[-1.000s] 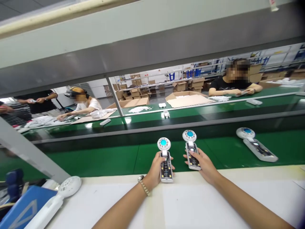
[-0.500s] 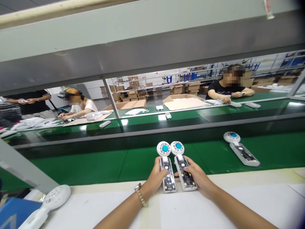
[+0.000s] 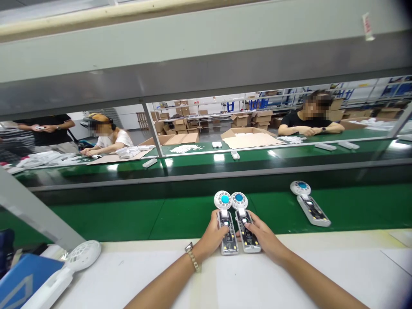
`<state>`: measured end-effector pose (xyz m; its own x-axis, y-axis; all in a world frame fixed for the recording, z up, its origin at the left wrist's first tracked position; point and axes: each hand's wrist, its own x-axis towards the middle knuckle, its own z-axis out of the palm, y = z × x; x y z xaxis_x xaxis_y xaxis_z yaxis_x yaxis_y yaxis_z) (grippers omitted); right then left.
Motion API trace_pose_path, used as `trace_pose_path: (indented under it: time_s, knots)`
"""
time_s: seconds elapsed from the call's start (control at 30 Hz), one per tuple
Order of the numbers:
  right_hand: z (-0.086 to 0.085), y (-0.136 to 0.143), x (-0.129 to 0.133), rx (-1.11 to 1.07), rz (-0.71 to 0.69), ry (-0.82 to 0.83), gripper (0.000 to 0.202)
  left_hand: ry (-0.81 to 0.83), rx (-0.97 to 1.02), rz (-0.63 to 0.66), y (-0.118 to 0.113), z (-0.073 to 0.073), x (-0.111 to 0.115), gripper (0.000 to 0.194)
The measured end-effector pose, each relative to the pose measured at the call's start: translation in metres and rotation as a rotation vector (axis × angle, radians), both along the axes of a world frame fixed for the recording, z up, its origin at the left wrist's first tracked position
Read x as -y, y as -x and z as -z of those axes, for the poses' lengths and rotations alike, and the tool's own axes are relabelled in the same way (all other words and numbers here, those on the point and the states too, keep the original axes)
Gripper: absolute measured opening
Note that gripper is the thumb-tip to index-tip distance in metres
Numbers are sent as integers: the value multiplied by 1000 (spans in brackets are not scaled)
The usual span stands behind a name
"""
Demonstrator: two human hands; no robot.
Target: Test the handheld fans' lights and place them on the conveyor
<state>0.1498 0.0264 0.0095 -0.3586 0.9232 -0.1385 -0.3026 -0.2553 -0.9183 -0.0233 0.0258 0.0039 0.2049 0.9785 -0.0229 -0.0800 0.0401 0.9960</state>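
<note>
- I see my left hand (image 3: 213,237) curled around the handle of the left fan (image 3: 226,223), thumb lying on its clear front.
- My right hand (image 3: 262,237) is wrapped the same way around the handle of the right fan (image 3: 243,222), thumb on top.
- The two fans lie side by side, their round white heads with blue centres touching or almost touching, both pointing toward 12 o'clock.
- Their handles rest across the edge where the white table (image 3: 225,283) meets the green belt (image 3: 128,214); the heads lie over the belt.
- A third fan (image 3: 309,204) lies alone on the belt at 2 o'clock from my hands, well apart, head toward 11 o'clock.
- A closed white fan (image 3: 64,270) lies on the table at 8 o'clock, beside a blue box (image 3: 25,283).
- Beyond the belt, at 10 and 1 o'clock, other people sit at a second green line with cardboard boxes (image 3: 251,136) behind.
</note>
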Motion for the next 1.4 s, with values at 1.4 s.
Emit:
trace_pose_path:
  time_s: [1.4]
  knots:
    - [2, -11, 4, -34, -41, -41, 54, 109, 104, 79, 4, -16, 5, 40]
